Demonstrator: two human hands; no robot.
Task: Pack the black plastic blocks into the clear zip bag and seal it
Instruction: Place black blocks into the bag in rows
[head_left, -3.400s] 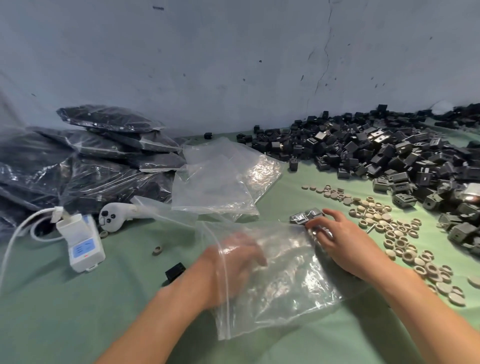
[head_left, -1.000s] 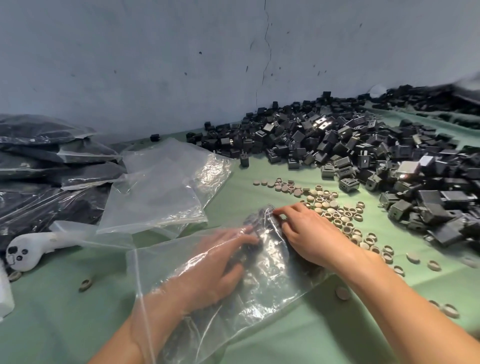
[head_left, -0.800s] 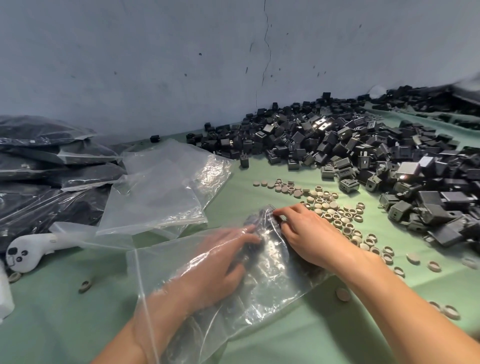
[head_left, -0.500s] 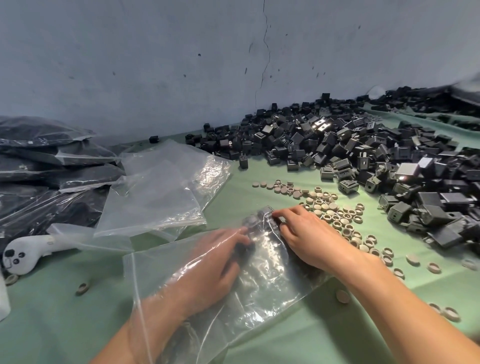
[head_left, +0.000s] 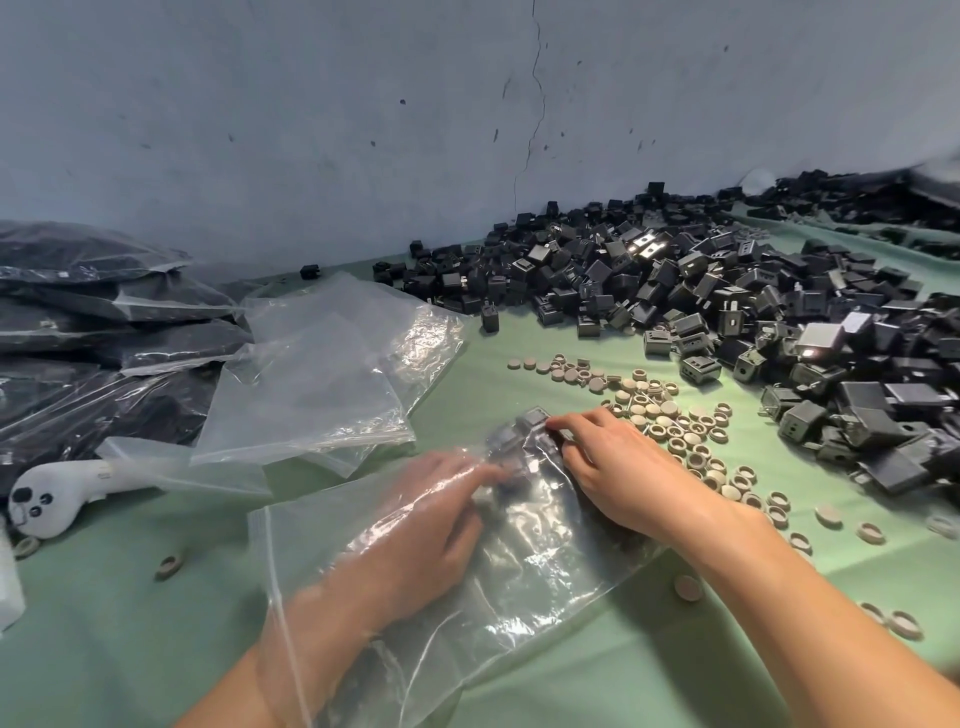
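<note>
The bench (head_left: 545, 680), covered in green cloth, runs out of view on every side. Beyond the right hand (head_left: 623, 478) and out to its outer side spreads a heap of black blocks (head_left: 727, 291). Its far end is blurred and cut off by the frame edge. Well out past the left hand (head_left: 415, 525), on its outer side, is a stack of packed bags (head_left: 104, 322), also cut off, their dark contents impossible to make out through the glare. Ahead of the left hand lie some empty clear bags (head_left: 332, 374), overlapping one another.

The zip bag (head_left: 545, 566) lies flat on the bench under both hands, with its mouth at the left wrist. The left hand is inside it up to the forearm, smeared by the film. Its fingers reach forward to a small cluster of blocks in the bag (head_left: 524, 441), at the bag's far corner, but I cannot tell whether they grip a block or only touch it. The right hand is outside, on top of that same corner. Its fingers curl down and hold the film against the cluster, and its thumb is hidden.

Just beyond and beside the right hand are scattered tan rings (head_left: 675, 431), a few of them under the forearm's edge. Far to the outer side of the left hand lies a white handle (head_left: 47, 499), partly under plastic.
</note>
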